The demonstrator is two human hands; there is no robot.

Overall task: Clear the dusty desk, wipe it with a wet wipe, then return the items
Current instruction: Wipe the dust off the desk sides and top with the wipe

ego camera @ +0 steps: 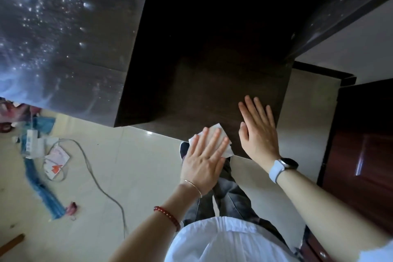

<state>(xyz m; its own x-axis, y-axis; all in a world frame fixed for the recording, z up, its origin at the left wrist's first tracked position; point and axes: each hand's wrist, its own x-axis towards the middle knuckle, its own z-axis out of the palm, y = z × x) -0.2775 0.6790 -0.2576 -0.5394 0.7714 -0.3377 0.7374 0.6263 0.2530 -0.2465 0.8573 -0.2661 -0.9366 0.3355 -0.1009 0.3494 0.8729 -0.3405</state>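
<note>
A dark brown wooden desk (212,83) fills the upper middle of the view, with nothing standing on its top. At its near edge lies a white wet wipe (217,132). My left hand (204,159) presses flat on the wipe with straight fingers, partly over the desk's edge. Just to the right, my right hand (257,132) rests flat on the bare desk top with fingers spread, a watch on its wrist.
A dusty dark cabinet top (63,38) stands at the left. On the pale tiled floor at left lie a power strip (32,144), a grey cable (100,185), cards and a blue cloth (42,189). A reddish door (361,155) is at the right.
</note>
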